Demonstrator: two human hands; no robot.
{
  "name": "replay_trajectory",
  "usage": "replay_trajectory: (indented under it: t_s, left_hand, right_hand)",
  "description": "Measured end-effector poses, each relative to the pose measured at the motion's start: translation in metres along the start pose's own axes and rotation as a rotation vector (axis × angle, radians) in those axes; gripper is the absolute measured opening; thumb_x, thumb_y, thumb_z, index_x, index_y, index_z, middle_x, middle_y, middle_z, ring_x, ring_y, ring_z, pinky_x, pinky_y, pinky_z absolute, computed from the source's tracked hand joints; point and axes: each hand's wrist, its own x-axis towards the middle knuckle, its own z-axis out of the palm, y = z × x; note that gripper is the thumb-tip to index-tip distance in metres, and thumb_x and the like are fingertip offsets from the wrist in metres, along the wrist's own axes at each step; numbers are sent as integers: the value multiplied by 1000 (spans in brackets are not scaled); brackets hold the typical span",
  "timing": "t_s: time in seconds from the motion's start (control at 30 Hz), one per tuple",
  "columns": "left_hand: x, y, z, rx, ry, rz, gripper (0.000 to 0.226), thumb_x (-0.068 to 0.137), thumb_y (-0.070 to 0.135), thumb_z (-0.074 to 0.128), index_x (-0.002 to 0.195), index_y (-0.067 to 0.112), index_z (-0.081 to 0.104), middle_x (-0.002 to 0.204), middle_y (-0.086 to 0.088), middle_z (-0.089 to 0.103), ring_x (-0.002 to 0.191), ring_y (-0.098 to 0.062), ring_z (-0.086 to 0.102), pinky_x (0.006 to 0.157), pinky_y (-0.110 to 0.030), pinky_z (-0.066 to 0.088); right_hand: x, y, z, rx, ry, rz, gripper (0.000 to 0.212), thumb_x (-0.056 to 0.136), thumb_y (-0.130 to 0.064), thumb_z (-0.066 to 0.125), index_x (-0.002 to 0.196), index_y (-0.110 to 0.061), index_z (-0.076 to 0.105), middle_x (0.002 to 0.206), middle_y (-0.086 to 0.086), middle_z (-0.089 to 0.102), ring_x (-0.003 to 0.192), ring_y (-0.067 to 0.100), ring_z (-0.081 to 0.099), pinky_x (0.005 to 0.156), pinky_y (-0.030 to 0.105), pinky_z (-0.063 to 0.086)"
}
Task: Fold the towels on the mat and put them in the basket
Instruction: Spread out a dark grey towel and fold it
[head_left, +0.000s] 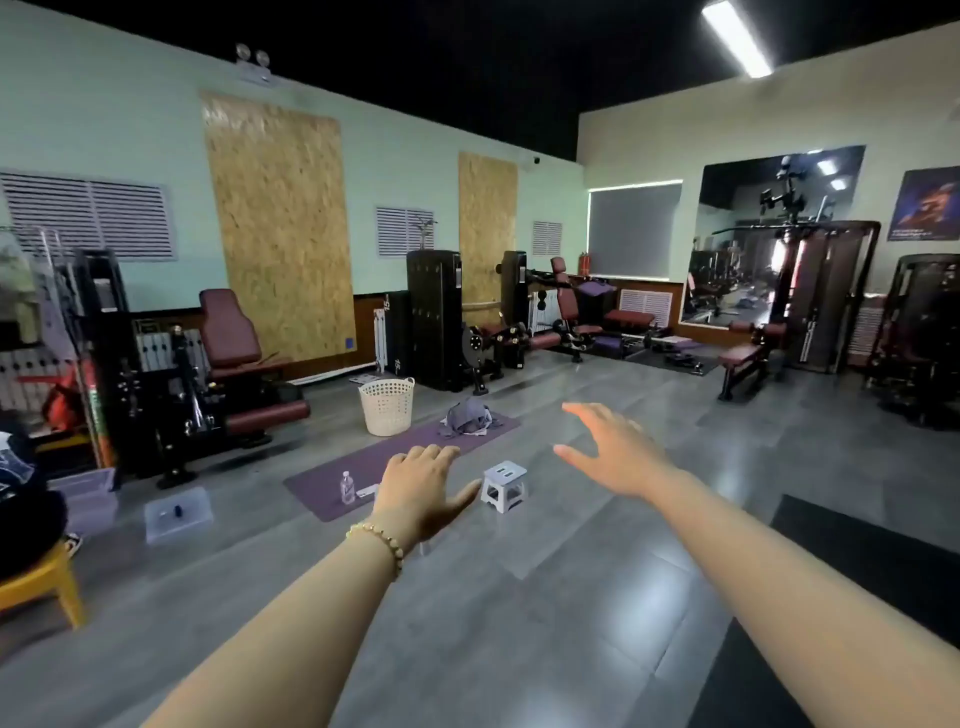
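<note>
Far left edge is messy: something dark sits on a yellow stool (44, 587), cut off by the frame, can't tell what it is. Next to it is a clear plastic box (177, 512) with a small dark item inside, too blurry to name. Behind that is a weight machine (228, 338) with a maroon seat.

The white basket (387, 405) stands by the far end of the purple mat (363, 460). I can't tell if its base is on the mat or just off it. The towels (467, 418) are one crumpled grey heap on the mat's far end, near the basket but not in it, and I can't count how many. A water bottle (347, 487) stands upright on the near end, label unreadable, with a white scrap beside it half hidden by the left hand (421, 493).

That hand is held out in the air, back to the camera. Its grip is slack, fingers straight, thumb out, holding nothing. There's a bead bracelet (379, 540) on the wrist.

A small white step stool (504, 486) sits on the floor just off the mat. The right hand (613, 452) is also in mid-air, fingers spread wide, its grip on nothing.

Only readable writing is "15" on a dark box (397, 332) by the wall. The print on the poster (924, 202) is too small to read.
</note>
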Motion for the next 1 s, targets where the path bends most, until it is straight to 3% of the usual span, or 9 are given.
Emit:
replay_trajectory:
  t_s: [0.17, 0.27, 0.33, 0.7, 1.0]
  left_hand:
    - [115, -37, 65, 25, -24, 10, 100, 64, 75, -3, 141, 24, 36, 136, 1, 50, 126, -18, 44, 100, -33, 34]
    - [211, -50, 107, 29, -29, -8, 75, 87, 70, 21, 142, 22, 36, 139, -1, 47, 127, -20, 44, 101, -34, 34]
    - [271, -54, 134, 36, -36, -1, 68, 91, 65, 30, 143, 21, 35, 139, -3, 47, 127, -21, 43, 102, -35, 34]
    - [517, -107, 246, 0, -96, -21, 70, 91, 65, 27, 145, 21, 30, 136, -3, 49, 123, -21, 45, 98, -33, 34]
    - [707, -199, 378, -34, -213, -55, 70, 91, 65, 28, 146, 21, 30, 142, -2, 45, 129, -21, 41, 105, -36, 30]
  right_hand:
    - [116, 43, 60, -42, -66, 9, 65, 92, -53, 47, 148, -27, 25, 151, -3, 31, 136, 19, 35, 110, 33, 24]
    - [206, 84, 90, -49, -65, 10, 66, 93, -53, 47, 149, -26, 24, 153, -3, 29, 137, 20, 34, 111, 34, 25]
    - [268, 109, 108, -49, -58, -10, 67, 93, -52, 48, 149, -25, 24, 153, -4, 29, 138, 20, 33, 111, 35, 25]
    - [515, 211, 193, 26, -129, 18, 68, 91, -51, 52, 149, -27, 24, 151, -2, 32, 136, 18, 35, 111, 34, 28]
    - [722, 274, 278, 37, -134, 70, 69, 91, -49, 54, 149, -26, 25, 153, -3, 29, 137, 20, 34, 112, 36, 27]
